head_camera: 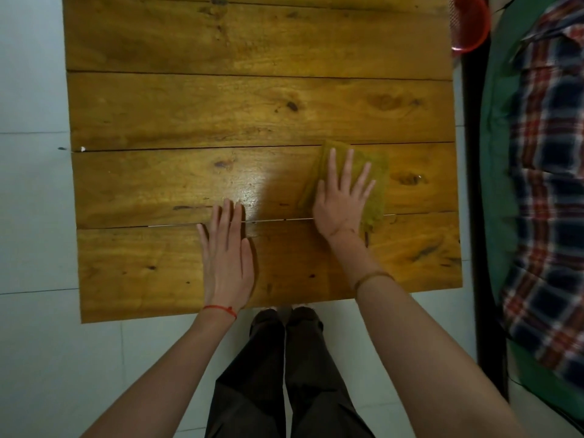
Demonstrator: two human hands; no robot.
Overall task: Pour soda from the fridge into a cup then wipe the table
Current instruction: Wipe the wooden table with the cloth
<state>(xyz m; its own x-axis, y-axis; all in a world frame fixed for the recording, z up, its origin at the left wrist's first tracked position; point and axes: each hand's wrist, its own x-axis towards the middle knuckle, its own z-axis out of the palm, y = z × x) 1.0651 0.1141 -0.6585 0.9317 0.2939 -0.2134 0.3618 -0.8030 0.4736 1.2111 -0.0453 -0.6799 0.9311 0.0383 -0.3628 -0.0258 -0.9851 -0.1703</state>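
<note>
A person looks straight down at a brown wooden table [221,105] made of long flat planks with thin dark gaps between them. The table stands on a pale tiled floor [31,216].

The right hand [339,197] lies flat and open on a folded yellow-green cloth [374,175]. All 5 fingers are spread wide and press down on top of the cloth. The hand does not grip it. The cloth sits on the right part of the table, on the 3rd plank from the far side. Its near edge reaches the gap just before the nearest plank. A thin brown band [373,276] goes around the right wrist.

The left hand [227,257] is open too. It lies flat on the bare wood near the middle of the table, with the fingers close together and pointing away from the person. It holds nothing. It is near the cloth but does not touch it. A thin red string [219,309] is tied around the left wrist.

A bright shiny patch of light [256,191] shows on the wood between the 2 hands.

Below the table edge you can see the person's dark trousers [284,374].

At the right side there is a checked cloth in red, blue and white [550,184] lying on something green [496,153]. A red plastic basket [471,23] peeks in at the top right, past the table corner.
</note>
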